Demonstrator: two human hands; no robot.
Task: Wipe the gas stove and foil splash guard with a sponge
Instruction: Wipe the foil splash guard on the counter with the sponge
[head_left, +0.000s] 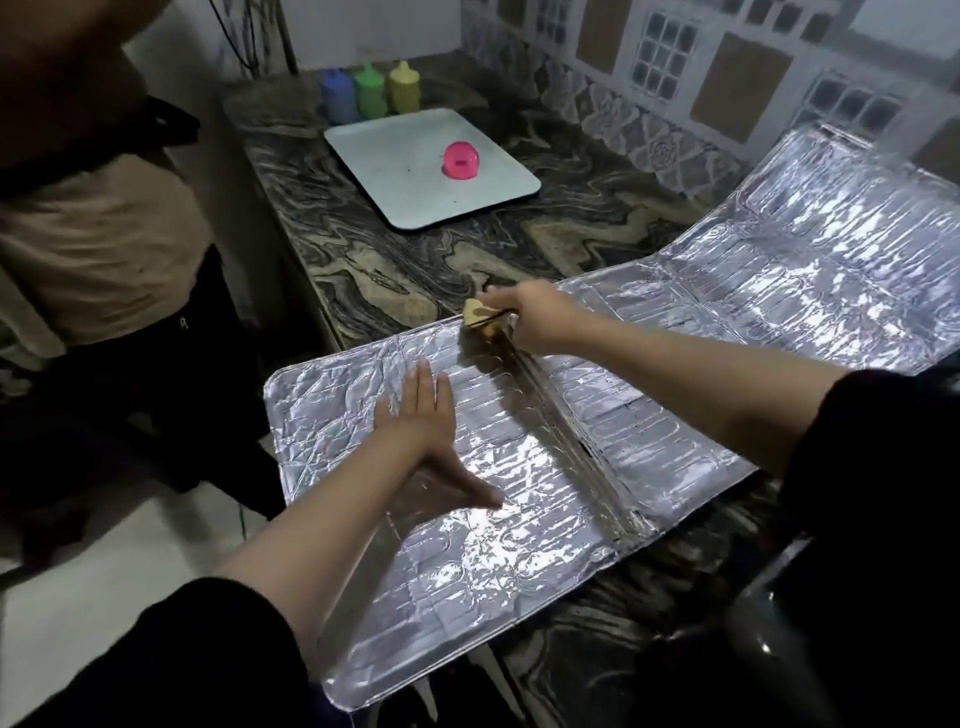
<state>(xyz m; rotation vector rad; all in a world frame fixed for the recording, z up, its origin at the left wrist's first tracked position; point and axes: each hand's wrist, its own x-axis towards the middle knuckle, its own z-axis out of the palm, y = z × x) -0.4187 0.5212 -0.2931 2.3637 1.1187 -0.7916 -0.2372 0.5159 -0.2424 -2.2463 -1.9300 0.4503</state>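
The foil splash guard (649, 436) lies unfolded flat across the marble counter, its far panel rising toward the tiled wall. My right hand (540, 317) grips a yellow sponge (480, 314) and presses it on the foil at the far end of the fold crease. My left hand (423, 421) lies flat on the near-left panel, palm down, fingers spread, holding nothing. The gas stove does not show clearly; only a dark shape sits at the lower right.
A pale tray (395, 171) with a pink cup (461, 161) stands at the back of the marble counter (395, 270). Blue, green and yellow bottles (370, 89) line the back corner. Another person (98, 218) stands at the left beside the counter.
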